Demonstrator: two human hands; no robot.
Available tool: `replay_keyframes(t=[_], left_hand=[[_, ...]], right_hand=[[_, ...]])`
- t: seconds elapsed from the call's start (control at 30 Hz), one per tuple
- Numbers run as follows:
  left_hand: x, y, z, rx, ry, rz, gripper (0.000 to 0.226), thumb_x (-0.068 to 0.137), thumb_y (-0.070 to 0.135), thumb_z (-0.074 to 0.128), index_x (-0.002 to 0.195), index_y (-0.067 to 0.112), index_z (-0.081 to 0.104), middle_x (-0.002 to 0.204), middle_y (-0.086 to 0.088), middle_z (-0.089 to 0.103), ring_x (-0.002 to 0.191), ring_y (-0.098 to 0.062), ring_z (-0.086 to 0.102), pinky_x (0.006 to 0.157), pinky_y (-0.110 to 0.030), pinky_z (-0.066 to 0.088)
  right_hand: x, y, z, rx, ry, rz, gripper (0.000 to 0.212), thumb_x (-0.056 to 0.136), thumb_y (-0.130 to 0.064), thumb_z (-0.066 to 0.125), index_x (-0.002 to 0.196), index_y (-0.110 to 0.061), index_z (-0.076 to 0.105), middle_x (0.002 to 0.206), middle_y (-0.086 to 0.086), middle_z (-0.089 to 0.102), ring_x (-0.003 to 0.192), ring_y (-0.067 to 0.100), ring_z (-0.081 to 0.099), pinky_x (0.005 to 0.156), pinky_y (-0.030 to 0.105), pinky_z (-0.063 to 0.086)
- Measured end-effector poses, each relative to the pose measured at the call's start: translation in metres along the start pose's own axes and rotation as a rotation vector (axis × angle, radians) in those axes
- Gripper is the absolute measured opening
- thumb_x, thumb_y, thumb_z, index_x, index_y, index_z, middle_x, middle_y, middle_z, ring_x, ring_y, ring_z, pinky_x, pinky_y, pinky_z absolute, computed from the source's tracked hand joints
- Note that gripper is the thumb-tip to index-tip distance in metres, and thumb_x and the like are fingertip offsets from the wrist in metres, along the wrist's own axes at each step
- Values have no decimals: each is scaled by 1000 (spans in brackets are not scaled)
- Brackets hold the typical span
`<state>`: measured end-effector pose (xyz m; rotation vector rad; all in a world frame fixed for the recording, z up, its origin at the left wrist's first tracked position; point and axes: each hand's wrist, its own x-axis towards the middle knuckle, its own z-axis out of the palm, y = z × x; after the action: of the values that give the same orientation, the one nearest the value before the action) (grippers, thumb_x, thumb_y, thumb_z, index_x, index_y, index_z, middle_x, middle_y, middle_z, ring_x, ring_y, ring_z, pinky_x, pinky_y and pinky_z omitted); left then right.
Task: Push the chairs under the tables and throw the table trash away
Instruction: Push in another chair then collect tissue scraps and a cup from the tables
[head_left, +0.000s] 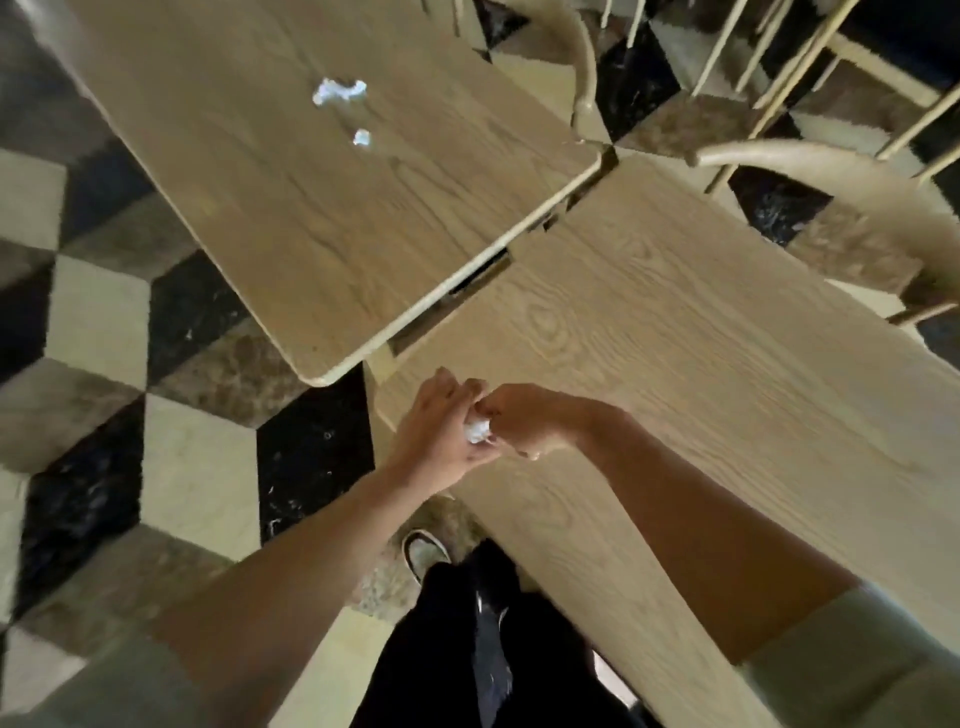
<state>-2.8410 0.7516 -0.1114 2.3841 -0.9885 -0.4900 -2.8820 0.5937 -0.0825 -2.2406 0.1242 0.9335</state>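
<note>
Both hands meet just below the centre of the frame, above the near corner of the right-hand worktop (701, 332). The left hand (441, 431) and the right hand (524, 421) press together around a small white paper wad (478, 431), which shows only as a bright patch between the fingers. Each grip is narrow and curled on that wad; which hand bears most of it cannot be told.

A second worktop (291, 218) fills the upper left of the frame, set at an angle, its near edge just beside the first with a dark gap between them. On it, well apart from the hands, lie a larger crumpled paper scrap (338, 92) and, just below it, a smaller paper bit (362, 137).

In the upper right, a pale wooden chair (831, 166) with a curved back rail stands beside the right-hand worktop, and another chair back (584, 67) rises by the far corner of the angled one. The chequered floor (197, 457) shows at the left, with a shoe (423, 553) and dark trousers at the bottom centre.
</note>
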Motion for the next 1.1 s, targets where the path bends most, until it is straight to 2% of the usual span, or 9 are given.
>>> replay_keyframes(t=[0.17, 0.37, 0.47, 0.6, 0.7, 0.83, 0.93, 1.03, 1.1], left_hand=[[-27, -69, -50, -78, -7, -98, 63, 77, 29, 90, 128, 7, 60, 127, -17, 57, 126, -33, 51, 101, -41, 47], [-51, -171, -137, -298, 215, -346, 50, 79, 17, 84, 122, 8, 62, 118, -12, 64, 106, -27, 63, 92, -44, 52], [-48, -208, -182, -414, 286, -356, 44, 80, 20, 86, 117, 15, 63, 107, -4, 69, 97, -21, 67, 90, -45, 56], [-33, -258, -229, -413, 322, -403, 45, 83, 30, 85, 119, 19, 60, 108, 0, 68, 97, -16, 67, 87, -39, 58], [-6, -304, -254, -421, 353, -419, 44, 82, 28, 85, 117, 30, 58, 112, 6, 68, 101, -12, 66, 85, -34, 54], [66, -362, -280, -436, 249, -412, 53, 81, 26, 87, 125, 26, 58, 116, -2, 65, 106, -20, 64, 94, -47, 56], [139, -396, -304, -390, 186, -336, 53, 82, 30, 86, 127, 25, 58, 116, 2, 63, 105, -17, 63, 88, -38, 55], [210, -426, -324, -344, 147, -276, 52, 82, 32, 86, 125, 28, 58, 111, 12, 61, 99, -8, 60, 78, -21, 44], [252, -437, -335, -318, 52, -243, 57, 82, 36, 85, 131, 23, 58, 113, 8, 61, 102, -11, 60, 81, -26, 45]], right_hand=[[45, -81, 0, -97, -289, -45, 48, 101, -9, 38, 146, -23, 49, 75, -5, 65, 45, 7, 64, 45, 22, 49], [122, -206, -21, -60, -38, -185, 50, 94, -3, 44, 126, -33, 68, 112, -2, 74, 62, 9, 73, 81, 36, 59], [171, -256, -19, -196, -128, -190, 45, 97, 4, 48, 130, -23, 63, 102, 4, 75, 74, 11, 75, 84, 42, 58], [225, -302, -33, -155, -131, -250, 52, 95, 9, 46, 123, -29, 67, 73, -14, 72, 62, -3, 67, 65, 20, 46], [260, -309, -74, 137, 91, -327, 59, 85, 2, 47, 94, -50, 73, 82, -4, 79, 63, 1, 70, 56, 12, 47], [323, -262, -143, 412, 696, -146, 36, 84, -1, 54, 77, -30, 75, 78, -5, 77, 68, 16, 71, 65, 30, 54], [373, -202, -196, 368, 1029, 186, 21, 87, -7, 61, 98, -20, 74, 104, 5, 73, 92, 28, 69, 78, 31, 48], [410, -162, -230, 376, 1123, 503, 38, 87, -17, 63, 123, -11, 58, 128, 19, 48, 94, 37, 62, 79, 39, 47], [425, -145, -241, 391, 1138, 637, 42, 86, -18, 66, 124, -8, 53, 130, 22, 42, 99, 36, 57, 78, 40, 46]])
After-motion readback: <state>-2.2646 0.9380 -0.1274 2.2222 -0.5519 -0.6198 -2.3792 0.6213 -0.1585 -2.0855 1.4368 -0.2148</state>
